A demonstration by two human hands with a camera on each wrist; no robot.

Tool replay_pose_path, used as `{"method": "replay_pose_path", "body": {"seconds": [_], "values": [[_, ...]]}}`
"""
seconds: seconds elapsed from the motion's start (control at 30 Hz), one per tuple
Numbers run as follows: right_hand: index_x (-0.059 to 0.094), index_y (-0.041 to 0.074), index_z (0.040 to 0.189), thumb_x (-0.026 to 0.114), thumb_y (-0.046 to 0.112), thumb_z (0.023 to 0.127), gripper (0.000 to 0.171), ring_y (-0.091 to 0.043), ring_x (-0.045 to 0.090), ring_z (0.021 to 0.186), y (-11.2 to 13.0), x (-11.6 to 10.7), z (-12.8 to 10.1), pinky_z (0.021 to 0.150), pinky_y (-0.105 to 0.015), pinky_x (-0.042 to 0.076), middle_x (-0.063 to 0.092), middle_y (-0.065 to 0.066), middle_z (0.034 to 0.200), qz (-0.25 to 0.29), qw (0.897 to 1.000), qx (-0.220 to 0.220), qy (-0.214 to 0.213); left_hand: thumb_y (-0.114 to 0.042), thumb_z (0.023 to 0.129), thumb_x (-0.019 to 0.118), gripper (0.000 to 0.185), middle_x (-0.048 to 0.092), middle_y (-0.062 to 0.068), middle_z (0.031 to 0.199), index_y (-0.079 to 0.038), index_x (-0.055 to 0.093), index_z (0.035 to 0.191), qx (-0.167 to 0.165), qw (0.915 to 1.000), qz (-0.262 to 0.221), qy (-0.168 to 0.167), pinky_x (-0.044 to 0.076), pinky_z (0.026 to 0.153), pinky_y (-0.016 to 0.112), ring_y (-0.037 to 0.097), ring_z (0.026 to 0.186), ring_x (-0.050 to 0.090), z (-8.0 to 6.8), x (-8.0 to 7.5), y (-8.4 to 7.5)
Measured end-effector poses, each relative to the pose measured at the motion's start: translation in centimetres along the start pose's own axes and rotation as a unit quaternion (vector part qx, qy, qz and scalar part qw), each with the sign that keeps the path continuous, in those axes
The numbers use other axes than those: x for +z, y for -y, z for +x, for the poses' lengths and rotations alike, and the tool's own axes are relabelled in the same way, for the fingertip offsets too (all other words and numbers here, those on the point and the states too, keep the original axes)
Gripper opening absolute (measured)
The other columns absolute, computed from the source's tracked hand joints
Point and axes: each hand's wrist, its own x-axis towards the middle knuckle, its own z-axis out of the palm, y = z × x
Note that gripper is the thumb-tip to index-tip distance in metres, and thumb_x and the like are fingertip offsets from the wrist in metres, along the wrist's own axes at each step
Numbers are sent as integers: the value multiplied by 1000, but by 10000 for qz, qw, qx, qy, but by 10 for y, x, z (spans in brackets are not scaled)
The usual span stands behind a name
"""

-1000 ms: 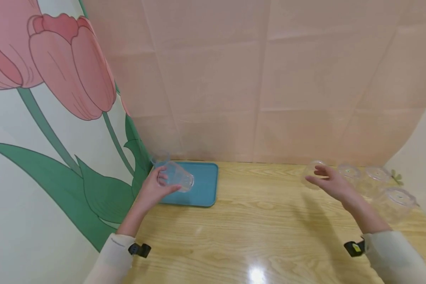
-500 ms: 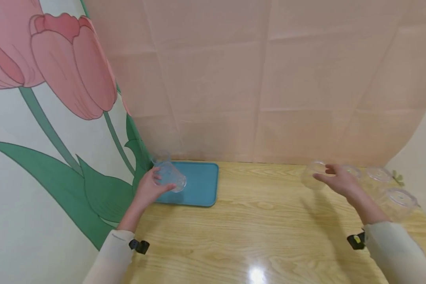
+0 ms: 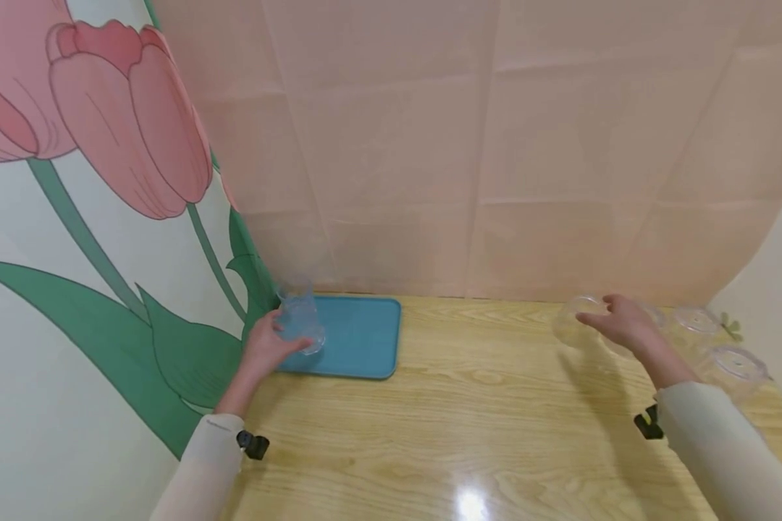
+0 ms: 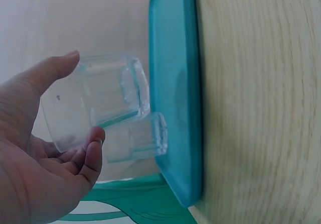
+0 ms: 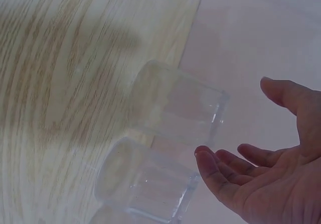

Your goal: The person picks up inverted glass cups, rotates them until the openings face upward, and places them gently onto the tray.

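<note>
Head view bright, fairly even; hard white glare at bottom centre on the pale yellow wood-grain tabletop [image 3: 378, 434], soft-edged shadow running down the lower right. Wrist views dimmer, cooler, hazy, with a blurred dark shadow at upper left of the right one. Transparent round cups [image 5: 175, 103] wash out there, outlines faint, small white highlights showing.

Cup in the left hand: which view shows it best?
Left wrist: the cup appears largest there, its base distinct. Head shows it small and faint against the blue tray; right wrist doesn't show it.
</note>
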Motion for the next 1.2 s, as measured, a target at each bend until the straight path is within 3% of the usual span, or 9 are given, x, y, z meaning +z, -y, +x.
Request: {"method": "replay_pose_path", "body": {"seconds": [0.4,0.53,0.63,0.7,0.77,0.83,0.97,1.1,1.2], "values": [[12,-30,143,52,63,97,112,-70,31,123,-2,-5,22,99,-73,36,20,-55,140,-654,9971,279,288,-40,84,82,96,49,32,139,4,32,153,-181,9996,225,-10,47,96,58,45,122,52,12,-1,9],[29,-31,134,56,61,96,103,-65,46,111,-6,-4,29,93,-68,43,36,-54,128,-863,9957,194,288,-39,82,84,99,45,35,144,9,32,152,-183,9994,283,-41,43,103,60,49,129,47,16,-3,14],[48,-20,102,59,58,95,80,-45,56,83,-7,-3,34,77,-54,51,53,-35,92,-921,9950,168,341,-38,81,85,100,42,37,147,10,32,151,-240,9991,352,-67,40,107,61,52,133,43,18,-5,15],[49,-5,82,61,58,93,64,-29,50,70,-7,-2,37,67,-43,48,47,-15,75,-888,9952,166,390,-38,81,84,101,40,38,147,11,31,151,-310,9987,407,-35,38,108,62,53,134,41,18,-6,15],[44,7,73,61,58,92,57,-23,46,66,-6,-1,38,63,-38,44,40,-4,69,-856,9952,187,440,-39,82,83,102,39,39,147,11,30,152,-371,9980,509,13,37,108,63,54,134,40,18,-6,15],[42,12,70,63,58,91,55,-21,44,65,-6,1,39,62,-37,44,37,-2,68,-833,9952,235,447,-41,82,83,103,37,39,148,11,28,152,-432,9972,604,66,37,109,63,54,135,39,19,-6,16],[44,9,72,63,60,91,58,-23,46,65,-7,6,41,64,-40,46,38,-5,71,-887,9940,421,484,-46,82,82,107,36,39,149,11,26,153,-499,9958,765,118,37,109,63,55,135,38,21,-5,18],[50,-4,84,63,62,91,68,-31,52,73,-9,12,41,69,-46,50,48,-21,84,-1055,9923,473,441,-45,83,81,106,35,39,149,11,24,154,-573,9951,795,140,36,109,63,55,135,38,24,-5,21],[51,-2,81,63,61,91,65,-32,53,75,-8,15,42,69,-47,50,50,-22,87,-1086,9923,466,370,-44,85,79,105,32,39,151,11,22,155,-662,9940,843,207,34,111,64,55,137,35,25,-4,25]]}}
